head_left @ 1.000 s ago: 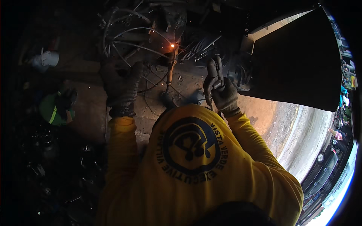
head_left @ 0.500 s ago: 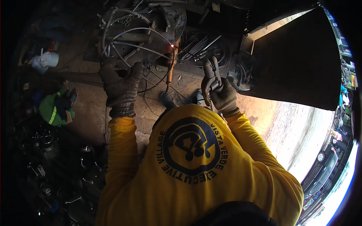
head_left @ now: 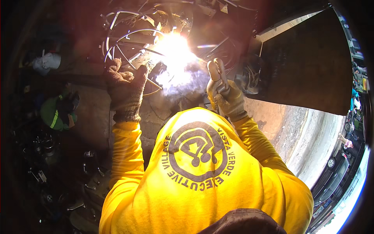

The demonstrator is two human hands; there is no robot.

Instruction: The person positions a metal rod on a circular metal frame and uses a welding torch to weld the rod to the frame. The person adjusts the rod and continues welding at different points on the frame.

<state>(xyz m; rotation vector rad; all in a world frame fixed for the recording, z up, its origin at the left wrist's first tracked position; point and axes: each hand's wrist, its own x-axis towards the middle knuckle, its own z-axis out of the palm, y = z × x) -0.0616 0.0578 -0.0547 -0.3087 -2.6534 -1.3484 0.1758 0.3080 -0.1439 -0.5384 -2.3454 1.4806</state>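
Both hands wear knitted work gloves below yellow sleeves. My left hand point(head_left: 126, 87) has curled fingers at the near left side of a rounded frame of bent metal rods point(head_left: 113, 25); a rod runs into its grip, though the contact is partly hidden. My right hand point(head_left: 232, 102) is closed around a grey welding electrode holder point(head_left: 216, 76). From the holder, a thin electrode points left toward a blinding white welding arc point(head_left: 175, 48). The glare and bluish-white smoke point(head_left: 181, 80) hide the joint and the frame's right part.
A dark panel point(head_left: 307, 66) stands at the right beside the work table. Engine-like metal parts point(head_left: 46, 144) lie at lower left. Another person in green point(head_left: 52, 113) is low down at the left. A parked car point(head_left: 331, 177) stands beyond the pale pavement point(head_left: 307, 136).
The small orange glow at the rods has become a bright arc with smoke, lighting my sleeves and gloves. My left fingers have curled more. The right hand has barely moved.
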